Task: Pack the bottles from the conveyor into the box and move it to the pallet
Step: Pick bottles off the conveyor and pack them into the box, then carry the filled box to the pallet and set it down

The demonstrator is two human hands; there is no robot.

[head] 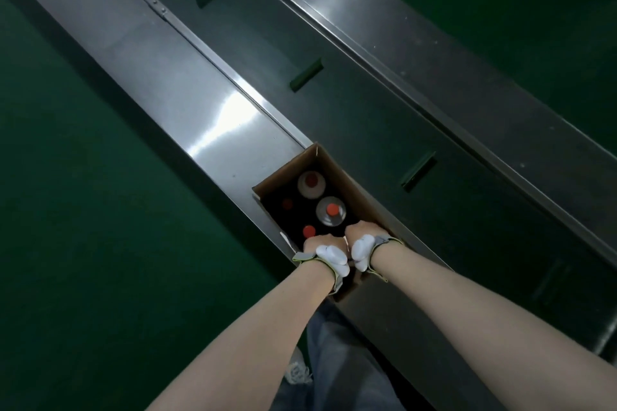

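An open cardboard box (337, 173) sits on the near steel ledge (160, 77) of the conveyor, its far corner touching the edge of the dark belt (334, 117). Inside stand four bottles, seen from above: two with pale shoulders and red caps along the belt side, the far bottle (311, 184) and the near bottle (332, 210), and two more showing only as red caps in the shadowed side, one dim cap (287, 204) and one brighter cap (309, 231). The belt carries three green cleats (305, 74) and no bottle within view. The left hand (323, 245) and right hand (362, 237) are side by side, almost touching, at the near end of the box; each wears a strap with a white pad at the wrist. Both are curled with fingers reaching down inside the near end; whether they grip the box wall, a flap or a bottle cannot be told, the fingertips being hidden. Both forearms extend bare from the lower frame. Below them, blue jeans (337, 360) and a pale shoe (297, 370) show against the green floor (100, 243)
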